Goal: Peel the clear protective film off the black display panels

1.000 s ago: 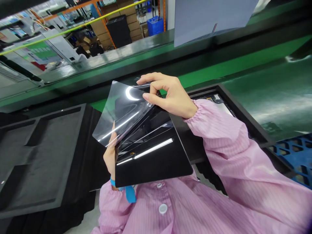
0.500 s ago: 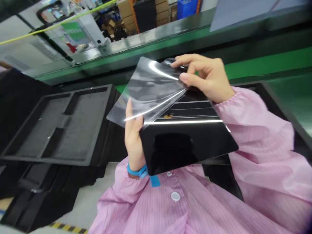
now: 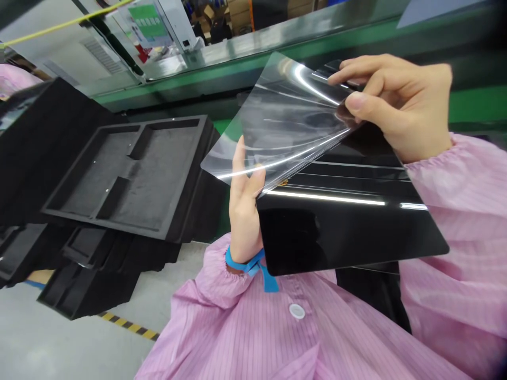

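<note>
A glossy black flat panel (image 3: 348, 221) is held up in front of my chest. My left hand (image 3: 243, 206) grips its left edge, thumb side toward me, fingers behind the panel. A clear plastic film (image 3: 277, 126) curls up off the panel's upper left part. My right hand (image 3: 392, 105) pinches the film's upper right corner between thumb and forefinger. A blue strap (image 3: 253, 266) circles my left wrist. Both sleeves are pink (image 3: 455, 211).
A stack of black foam trays (image 3: 130, 174) with recessed pockets stands to my left, with more trays lower down (image 3: 79, 285). A green conveyor edge (image 3: 206, 79) runs across the back. Yellow-black floor tape (image 3: 130, 327) lies below. A pink sleeve of another person (image 3: 11, 79) shows at far left.
The panel and both hands have shifted up and right in view as my head turned left. The film has lifted further off the panel. More of the foam tray stack shows.
</note>
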`<act>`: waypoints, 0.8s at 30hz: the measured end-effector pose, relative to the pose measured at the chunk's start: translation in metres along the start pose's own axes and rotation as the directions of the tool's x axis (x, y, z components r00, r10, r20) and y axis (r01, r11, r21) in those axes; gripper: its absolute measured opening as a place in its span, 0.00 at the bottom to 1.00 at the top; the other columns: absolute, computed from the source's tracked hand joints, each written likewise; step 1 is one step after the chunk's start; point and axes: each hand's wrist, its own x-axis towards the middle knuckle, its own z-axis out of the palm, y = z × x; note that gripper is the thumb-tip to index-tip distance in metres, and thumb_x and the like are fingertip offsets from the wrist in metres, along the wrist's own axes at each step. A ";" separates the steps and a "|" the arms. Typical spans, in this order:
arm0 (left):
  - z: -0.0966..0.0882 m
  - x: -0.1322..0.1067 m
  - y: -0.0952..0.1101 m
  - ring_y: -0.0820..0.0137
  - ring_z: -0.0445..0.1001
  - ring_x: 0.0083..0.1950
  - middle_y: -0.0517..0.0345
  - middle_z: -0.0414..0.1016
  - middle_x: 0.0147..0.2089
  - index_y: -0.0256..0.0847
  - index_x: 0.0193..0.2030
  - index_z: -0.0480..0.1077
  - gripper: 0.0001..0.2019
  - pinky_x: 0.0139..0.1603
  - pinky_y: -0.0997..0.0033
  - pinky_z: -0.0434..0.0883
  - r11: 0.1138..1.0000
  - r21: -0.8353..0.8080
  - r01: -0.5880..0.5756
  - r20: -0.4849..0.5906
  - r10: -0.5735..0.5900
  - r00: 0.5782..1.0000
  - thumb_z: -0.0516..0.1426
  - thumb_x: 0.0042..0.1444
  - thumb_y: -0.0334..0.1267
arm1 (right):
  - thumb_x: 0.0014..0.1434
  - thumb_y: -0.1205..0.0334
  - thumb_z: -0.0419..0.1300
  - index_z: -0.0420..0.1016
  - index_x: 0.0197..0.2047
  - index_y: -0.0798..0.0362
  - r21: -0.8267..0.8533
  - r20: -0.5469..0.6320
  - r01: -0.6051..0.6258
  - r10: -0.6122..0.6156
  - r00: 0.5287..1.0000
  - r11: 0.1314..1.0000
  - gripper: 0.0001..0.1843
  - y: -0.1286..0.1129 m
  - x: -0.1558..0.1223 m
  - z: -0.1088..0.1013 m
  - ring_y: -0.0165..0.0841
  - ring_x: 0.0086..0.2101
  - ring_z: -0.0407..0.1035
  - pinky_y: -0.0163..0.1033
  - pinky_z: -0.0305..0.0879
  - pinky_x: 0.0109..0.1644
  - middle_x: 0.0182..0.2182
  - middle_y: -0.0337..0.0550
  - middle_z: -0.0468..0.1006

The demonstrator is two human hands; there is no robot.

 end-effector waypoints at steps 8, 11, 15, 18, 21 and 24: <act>-0.029 -0.001 -0.018 0.67 0.46 0.73 0.65 0.50 0.72 0.48 0.68 0.55 0.27 0.71 0.68 0.48 0.993 0.019 0.118 0.095 -0.119 0.988 0.51 0.63 0.35 | 0.63 0.61 0.57 0.77 0.39 0.53 -0.284 0.205 0.332 -0.281 0.938 0.900 0.08 -0.015 0.000 -0.002 0.40 0.50 0.69 0.50 0.69 0.55 0.44 0.48 0.77; -0.044 -0.009 -0.035 0.68 0.48 0.72 0.67 0.51 0.72 0.54 0.68 0.53 0.27 0.70 0.68 0.51 0.987 -0.076 0.144 0.027 -0.143 0.989 0.51 0.63 0.37 | 0.64 0.60 0.56 0.75 0.44 0.61 -0.331 0.291 0.511 -0.430 0.855 0.793 0.13 -0.041 -0.009 0.010 0.41 0.50 0.69 0.49 0.70 0.56 0.44 0.53 0.77; -0.059 -0.023 -0.044 0.68 0.58 0.69 0.69 0.61 0.68 0.59 0.68 0.51 0.32 0.65 0.72 0.61 0.981 -0.136 0.136 -0.157 -0.157 0.975 0.55 0.59 0.38 | 0.64 0.63 0.55 0.76 0.38 0.67 -0.259 0.350 0.683 -0.593 0.725 0.683 0.14 -0.074 -0.027 0.027 0.40 0.49 0.70 0.44 0.69 0.59 0.42 0.53 0.77; -0.068 -0.032 -0.039 0.69 0.62 0.66 0.74 0.65 0.65 0.67 0.66 0.51 0.31 0.62 0.74 0.64 0.972 -0.142 0.189 -0.171 -0.212 0.962 0.55 0.58 0.42 | 0.63 0.67 0.54 0.77 0.34 0.65 -0.214 0.353 0.722 -0.637 0.685 0.657 0.13 -0.087 -0.038 0.032 0.38 0.50 0.69 0.42 0.68 0.61 0.43 0.51 0.77; -0.074 -0.038 -0.031 0.72 0.65 0.64 0.81 0.64 0.64 0.74 0.64 0.51 0.28 0.61 0.75 0.65 0.961 -0.089 0.262 -0.167 -0.273 0.947 0.54 0.60 0.44 | 0.61 0.69 0.54 0.78 0.33 0.64 -0.223 0.347 0.727 -0.645 0.681 0.649 0.12 -0.091 -0.042 0.032 0.38 0.50 0.69 0.41 0.67 0.62 0.42 0.50 0.78; -0.078 -0.039 -0.028 0.75 0.71 0.59 0.81 0.66 0.62 0.75 0.64 0.51 0.28 0.57 0.78 0.68 0.966 -0.063 0.249 -0.188 -0.257 0.948 0.54 0.60 0.44 | 0.61 0.68 0.54 0.78 0.32 0.63 -0.231 0.342 0.741 -0.660 0.669 0.631 0.12 -0.092 -0.042 0.032 0.38 0.50 0.69 0.41 0.68 0.61 0.43 0.50 0.78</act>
